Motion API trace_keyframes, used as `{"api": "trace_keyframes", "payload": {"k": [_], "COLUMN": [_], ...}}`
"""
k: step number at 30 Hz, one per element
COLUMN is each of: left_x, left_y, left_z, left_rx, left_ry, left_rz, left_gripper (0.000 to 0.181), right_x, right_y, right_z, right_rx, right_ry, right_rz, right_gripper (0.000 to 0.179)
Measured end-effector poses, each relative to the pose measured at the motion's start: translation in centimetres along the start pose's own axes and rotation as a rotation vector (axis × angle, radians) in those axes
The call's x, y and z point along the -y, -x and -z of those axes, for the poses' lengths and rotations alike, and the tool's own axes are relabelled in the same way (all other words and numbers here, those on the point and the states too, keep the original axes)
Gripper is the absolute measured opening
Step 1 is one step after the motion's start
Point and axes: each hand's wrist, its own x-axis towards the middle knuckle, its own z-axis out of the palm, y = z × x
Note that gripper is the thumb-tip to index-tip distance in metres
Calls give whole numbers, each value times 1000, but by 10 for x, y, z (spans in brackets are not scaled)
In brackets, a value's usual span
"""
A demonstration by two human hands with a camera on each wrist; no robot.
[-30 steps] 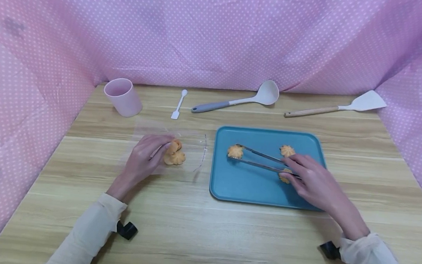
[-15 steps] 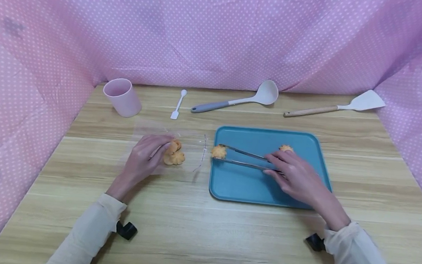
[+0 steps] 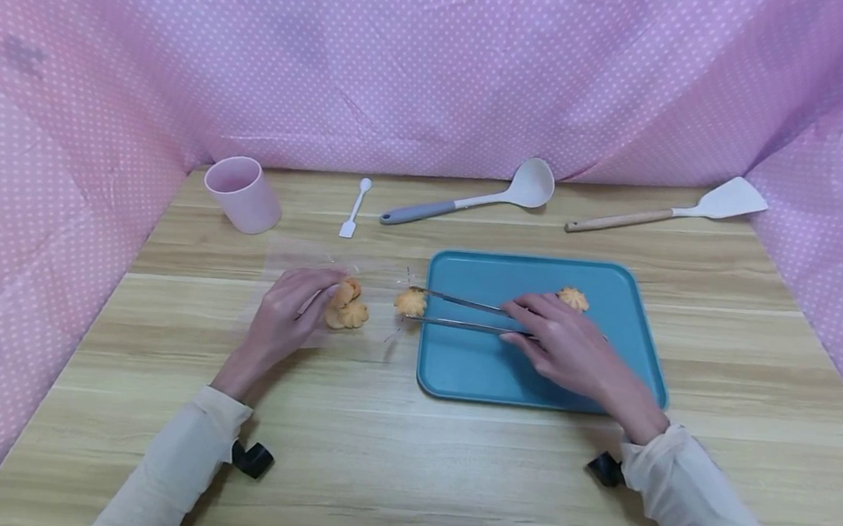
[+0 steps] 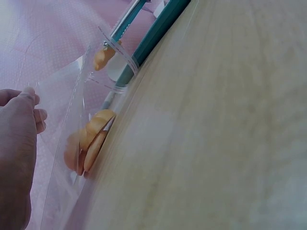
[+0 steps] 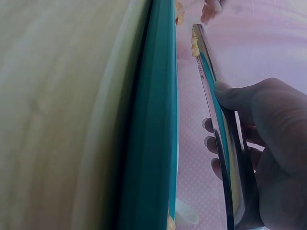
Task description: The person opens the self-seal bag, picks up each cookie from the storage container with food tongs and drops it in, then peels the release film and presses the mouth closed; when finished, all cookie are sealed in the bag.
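With thumb and fingers, my left hand point(image 3: 289, 310) pinches the edge of a clear plastic bag point(image 4: 62, 93) lying on the table. Several golden flower-shaped cookies point(image 3: 349, 313) are inside the bag, near those fingers. My right hand point(image 3: 572, 347) holds metal tongs point(image 3: 461, 326) pointing left over the blue tray point(image 3: 487, 377). Between the tongs' tips is one cookie point(image 3: 410, 302), past the tray's left rim and at the bag's mouth. Another cookie point(image 3: 573, 299) lies on the tray, just beyond my right hand. The tray surface under that hand is hidden.
Along the back of the wooden table point(image 3: 403, 479) lie a pink cup point(image 3: 249, 202), a small white spatula-ended spoon point(image 3: 355, 207), a ladle point(image 3: 472, 201) and a white turner point(image 3: 666, 218). A pink dotted cloth point(image 3: 438, 72) hangs behind and at both sides.
My right hand has moved left with the tongs, carrying the cookie from above the tray past its left rim to the bag's mouth. My left hand has stayed in place.
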Motion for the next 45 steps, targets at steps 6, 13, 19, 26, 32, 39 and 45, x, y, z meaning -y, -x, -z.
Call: {"api": "trace_keyframes", "payload": {"k": [6, 13, 19, 26, 32, 39, 45], "left_x": [-1, 0, 0, 0, 0, 0, 1], "left_y": [0, 0, 0, 0, 0, 0, 1], "left_z": [0, 0, -1, -2, -1, -2, -2], "left_rx": [3, -5, -10, -2, 2, -4, -5], "left_ry": [2, -8, -15, -10, -8, -28, -25], "left_rz": [2, -1, -3, 0, 5, -17, -9], "left_gripper": [23, 30, 36, 36, 34, 26, 31], "right_x": [6, 14, 20, 26, 31, 35, 38], "right_y": [-10, -21, -31, -39, -47, -55, -62], "right_z": [-5, -12, -16, -22, -26, -30, -35], "right_rx": [6, 1, -6, -18, -10, -12, -13], "right_ry": [-1, 8, 20, 28, 30, 36, 45], "right_rz": [35, 87, 130, 165, 174, 184, 196], "right_gripper": [37, 35, 34, 33, 33, 33, 32]}}
